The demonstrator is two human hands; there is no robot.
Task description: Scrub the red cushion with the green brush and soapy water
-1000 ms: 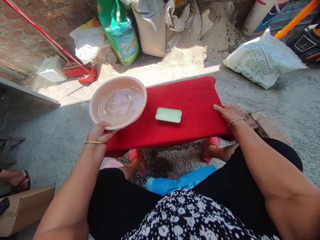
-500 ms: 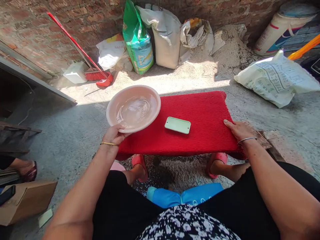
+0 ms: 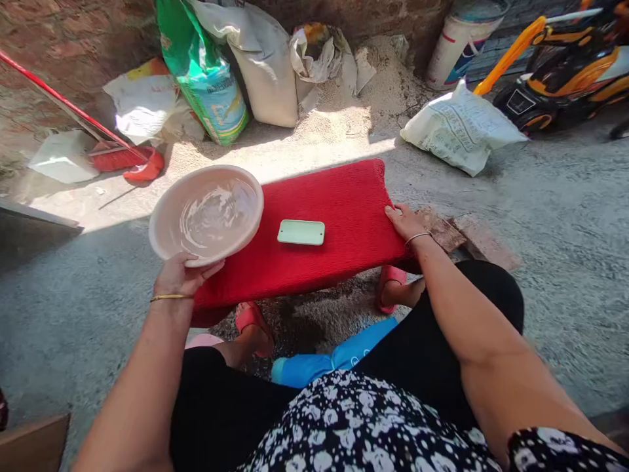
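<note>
A pale pink basin (image 3: 170, 219) with rippling water in it is over the left end of a bench covered by a red cloth (image 3: 339, 196). My left hand (image 3: 181, 276) grips its near rim, thumb over the edge and fingers underneath. At the cloth's right edge, my right hand (image 3: 405, 223) is closed on the red cloth, its thumb on top and most fingers hidden down the side. Between my hands a light green shallow rectangular tray (image 3: 301, 232) with a small hole at each end lies on the cloth.
Against the brick wall stand a green bag (image 3: 211, 85), a white sack (image 3: 263, 65) and a bucket (image 3: 459, 49). A red broom and dustpan (image 3: 145, 167) are at left. A white bag (image 3: 462, 131) and toy excavator (image 3: 565, 85) sit at right. A blue bundle (image 3: 334, 357) lies below.
The view has turned to the right, so the scene sits further left and the toy excavator shows more fully. My left hand stays on the basin and my right hand on the cloth's edge.
</note>
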